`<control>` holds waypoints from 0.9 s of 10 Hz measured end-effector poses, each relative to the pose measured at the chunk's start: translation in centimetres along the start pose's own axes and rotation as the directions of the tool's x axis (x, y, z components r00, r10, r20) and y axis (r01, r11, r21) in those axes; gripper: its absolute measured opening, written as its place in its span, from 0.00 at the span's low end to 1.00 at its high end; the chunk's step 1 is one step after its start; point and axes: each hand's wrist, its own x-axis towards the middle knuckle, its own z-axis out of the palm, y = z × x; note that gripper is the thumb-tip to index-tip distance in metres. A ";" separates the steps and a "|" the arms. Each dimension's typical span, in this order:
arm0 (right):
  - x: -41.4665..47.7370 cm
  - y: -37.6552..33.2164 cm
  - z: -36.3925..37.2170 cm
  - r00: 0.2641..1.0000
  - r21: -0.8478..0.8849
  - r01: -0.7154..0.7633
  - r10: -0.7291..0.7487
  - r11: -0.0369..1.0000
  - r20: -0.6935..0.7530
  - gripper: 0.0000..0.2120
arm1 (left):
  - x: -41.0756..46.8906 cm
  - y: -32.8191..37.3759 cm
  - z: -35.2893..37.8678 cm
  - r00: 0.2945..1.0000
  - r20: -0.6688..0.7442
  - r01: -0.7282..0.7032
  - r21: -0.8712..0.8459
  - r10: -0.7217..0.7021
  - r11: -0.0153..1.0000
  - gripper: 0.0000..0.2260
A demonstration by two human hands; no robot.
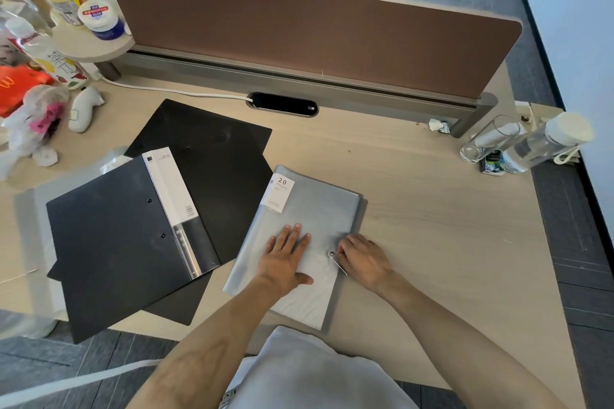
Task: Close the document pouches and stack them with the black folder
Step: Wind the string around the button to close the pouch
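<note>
Your left grip (285, 259) lies flat with straight fingers, pressing the grey document pouch (312, 206) onto the table (432, 209) just right of the black folder (109, 242), while your right grip (363, 259) pinches the closure cord (339, 264) at the pouch's right edge.
</note>
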 end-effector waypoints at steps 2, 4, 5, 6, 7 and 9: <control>0.2 -0.1 0.3 0.994 -0.307 0.103 -0.106 0.946 0.005 0.12 | 0.0 -0.1 0.1 1.000 -0.010 -0.001 0.002 0.001 1.000 0.41; -0.4 0.2 0.1 0.978 -0.305 0.196 -0.206 0.932 0.000 0.05 | 0.1 -0.2 0.4 1.000 -0.022 -0.003 -0.004 0.002 1.000 0.41; -0.3 0.1 0.5 0.962 -0.332 0.242 -0.271 0.912 -0.043 0.02 | 0.1 -0.2 0.4 1.000 -0.023 -0.004 0.000 0.004 1.000 0.41; -0.2 0.2 1.0 0.964 -0.280 0.237 -0.262 0.930 -0.053 0.07 | 0.1 -0.2 0.5 0.999 -0.032 -0.005 -0.007 0.005 1.000 0.41; -0.2 0.2 1.3 0.973 -0.259 0.207 -0.227 0.943 -0.046 0.12 | 0.3 -0.3 0.7 0.999 -0.038 -0.005 -0.011 0.005 1.000 0.41; -0.8 -0.5 1.3 0.997 -0.129 0.062 -0.067 0.990 -0.036 0.12 | 0.3 -0.3 0.9 0.999 -0.037 -0.014 -0.001 0.014 1.000 0.41</control>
